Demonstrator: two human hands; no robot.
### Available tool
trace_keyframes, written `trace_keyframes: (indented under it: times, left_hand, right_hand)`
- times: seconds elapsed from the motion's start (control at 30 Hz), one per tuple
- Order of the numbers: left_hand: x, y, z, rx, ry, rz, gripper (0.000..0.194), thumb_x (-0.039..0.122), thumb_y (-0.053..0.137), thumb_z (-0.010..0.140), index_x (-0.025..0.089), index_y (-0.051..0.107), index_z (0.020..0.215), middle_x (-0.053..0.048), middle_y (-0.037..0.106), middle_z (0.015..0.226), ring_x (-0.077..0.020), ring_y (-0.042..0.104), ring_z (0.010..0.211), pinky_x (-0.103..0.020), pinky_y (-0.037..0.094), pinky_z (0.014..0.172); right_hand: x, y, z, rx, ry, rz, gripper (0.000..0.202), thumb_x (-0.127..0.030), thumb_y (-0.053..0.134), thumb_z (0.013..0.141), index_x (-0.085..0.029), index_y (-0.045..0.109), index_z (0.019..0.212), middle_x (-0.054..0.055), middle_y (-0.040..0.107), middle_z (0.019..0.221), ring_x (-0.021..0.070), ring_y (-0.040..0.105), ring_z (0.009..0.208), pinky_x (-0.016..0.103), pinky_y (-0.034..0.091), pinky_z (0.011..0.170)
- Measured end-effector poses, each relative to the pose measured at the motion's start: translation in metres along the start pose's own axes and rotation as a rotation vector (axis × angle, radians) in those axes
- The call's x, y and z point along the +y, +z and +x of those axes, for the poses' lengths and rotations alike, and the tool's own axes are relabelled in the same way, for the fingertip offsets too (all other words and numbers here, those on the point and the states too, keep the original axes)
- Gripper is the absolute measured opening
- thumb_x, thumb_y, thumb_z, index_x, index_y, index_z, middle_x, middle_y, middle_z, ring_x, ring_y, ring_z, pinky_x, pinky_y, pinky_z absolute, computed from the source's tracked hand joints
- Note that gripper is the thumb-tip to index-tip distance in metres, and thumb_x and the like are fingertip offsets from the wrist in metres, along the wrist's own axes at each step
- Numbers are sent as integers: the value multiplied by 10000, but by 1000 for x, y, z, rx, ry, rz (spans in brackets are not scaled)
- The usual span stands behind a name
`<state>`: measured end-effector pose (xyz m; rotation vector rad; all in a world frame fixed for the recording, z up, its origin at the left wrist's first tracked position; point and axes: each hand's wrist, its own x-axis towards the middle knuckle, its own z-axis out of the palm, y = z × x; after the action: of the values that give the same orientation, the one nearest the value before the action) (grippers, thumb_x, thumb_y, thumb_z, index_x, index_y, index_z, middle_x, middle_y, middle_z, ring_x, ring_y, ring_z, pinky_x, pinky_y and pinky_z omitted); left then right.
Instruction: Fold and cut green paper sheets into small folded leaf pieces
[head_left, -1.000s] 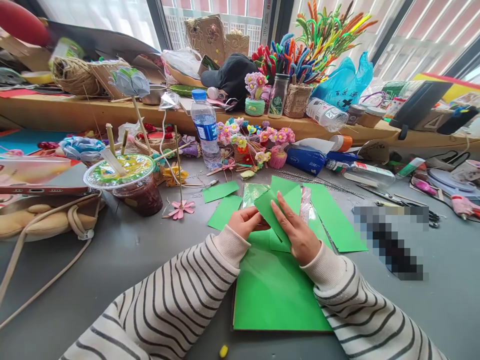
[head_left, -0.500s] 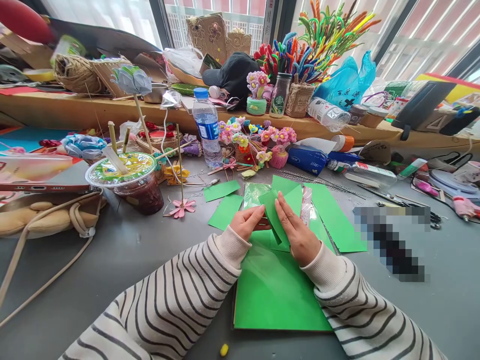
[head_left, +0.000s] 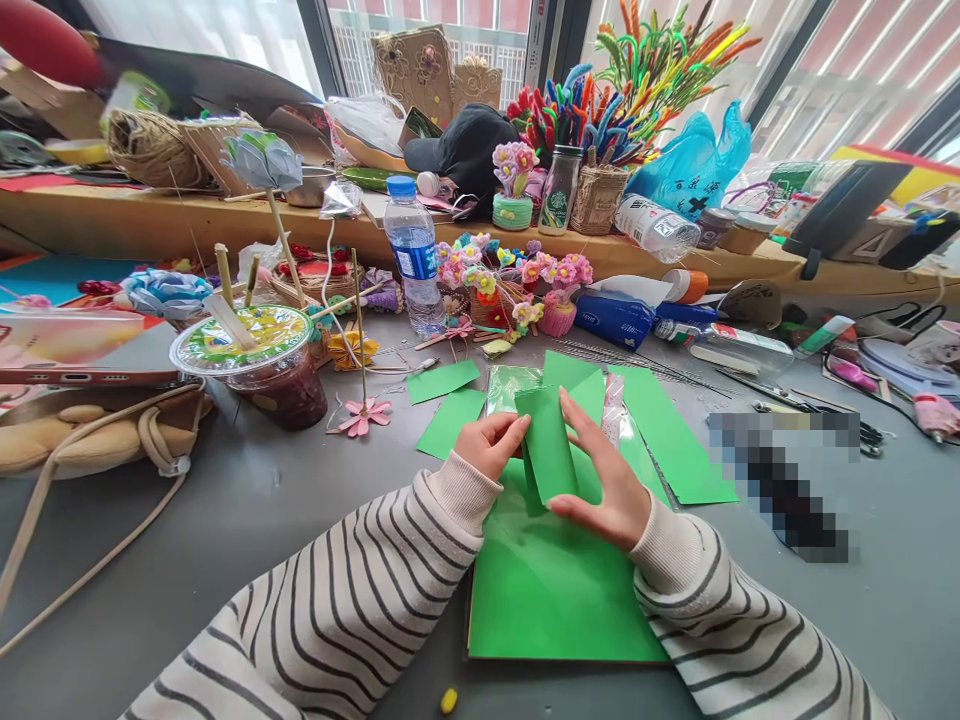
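A small folded piece of green paper (head_left: 549, 445) is upright between my hands. My left hand (head_left: 489, 440) pinches its left edge, thumb in front. My right hand (head_left: 611, 480) spans its right edge, with the thumb at the lower corner and the index finger near the top; the other fingers are partly hidden behind. Below lies a large green sheet (head_left: 559, 590). Around it are smaller green pieces, one at the left (head_left: 451, 422) and a long one at the right (head_left: 671, 435).
A lidded drink cup (head_left: 281, 385) and a pink paper flower (head_left: 365, 416) stand left. A water bottle (head_left: 414, 265) and crocheted flowers (head_left: 517, 275) are behind. Thin wires (head_left: 637, 362), pliers-like tools and a blurred patch (head_left: 787, 490) lie right. A yellow bit (head_left: 448, 700) is near the front.
My right hand has opened from lying flat against the folded paper to spanning its right edge, thumb and fingers apart. The paper has turned to face me more. My left hand keeps its pinch.
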<state>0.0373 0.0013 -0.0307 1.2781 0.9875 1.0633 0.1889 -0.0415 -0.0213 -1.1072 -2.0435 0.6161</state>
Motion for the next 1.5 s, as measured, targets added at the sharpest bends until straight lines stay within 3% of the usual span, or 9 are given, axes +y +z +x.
trace_keyframes:
  times: [0.1, 0.2, 0.27, 0.33, 0.63, 1.07, 1.5]
  left_hand:
    - [2, 1, -3, -103, 24, 33, 238, 358, 514, 669, 130, 550, 610, 24, 452, 517, -89, 469, 513, -206, 462, 518]
    - [2, 2, -6, -230, 36, 70, 231, 341, 501, 685, 128, 567, 624, 19, 464, 516, -92, 476, 512, -202, 442, 512]
    - [2, 2, -7, -274, 32, 81, 228, 335, 501, 687, 130, 563, 607, 20, 466, 499, -92, 482, 493, -199, 431, 493]
    - [2, 3, -7, -292, 21, 82, 231, 338, 507, 679, 134, 549, 579, 23, 473, 478, -93, 489, 467, -198, 422, 466]
    - [-2, 5, -4, -217, 0, -62, 186, 290, 605, 596, 127, 518, 615, 39, 488, 467, -78, 494, 425, -197, 444, 449]
    - [2, 4, -6, -213, -24, -60, 163, 273, 611, 594, 123, 548, 582, 34, 517, 442, -74, 509, 419, -175, 451, 439]
    - [4, 4, -4, -152, -73, -99, 182, 276, 639, 551, 118, 547, 552, 37, 514, 444, -80, 517, 432, -190, 463, 461]
  right_hand:
    - [5, -2, 1, 81, 116, 323, 666, -505, 433, 679, -173, 233, 1220, 111, 319, 1244, 232, 346, 1096, 359, 383, 822]
    - [8, -1, 3, 218, 306, 416, 329, -429, 450, 706, -167, 504, 897, 58, 574, 842, 165, 534, 788, 258, 447, 643]
    - [9, -1, 4, 289, 422, 391, 234, -400, 499, 676, -169, 497, 641, -12, 495, 557, 107, 484, 538, 209, 409, 484]
    - [9, 0, 5, 331, 479, 382, 257, -397, 535, 639, -173, 448, 549, -47, 371, 467, 75, 378, 444, 196, 341, 407]
    - [5, 1, 4, 358, 483, 456, 274, -342, 562, 630, -172, 390, 501, -70, 250, 462, 50, 255, 426, 189, 245, 388]
    - [9, 2, 4, 381, 465, 415, 273, -321, 580, 618, -163, 399, 488, -72, 235, 456, 46, 221, 424, 204, 187, 386]
    - [6, 0, 5, 337, 511, 390, 278, -346, 586, 597, -160, 432, 459, -67, 341, 399, 51, 308, 395, 188, 278, 370]
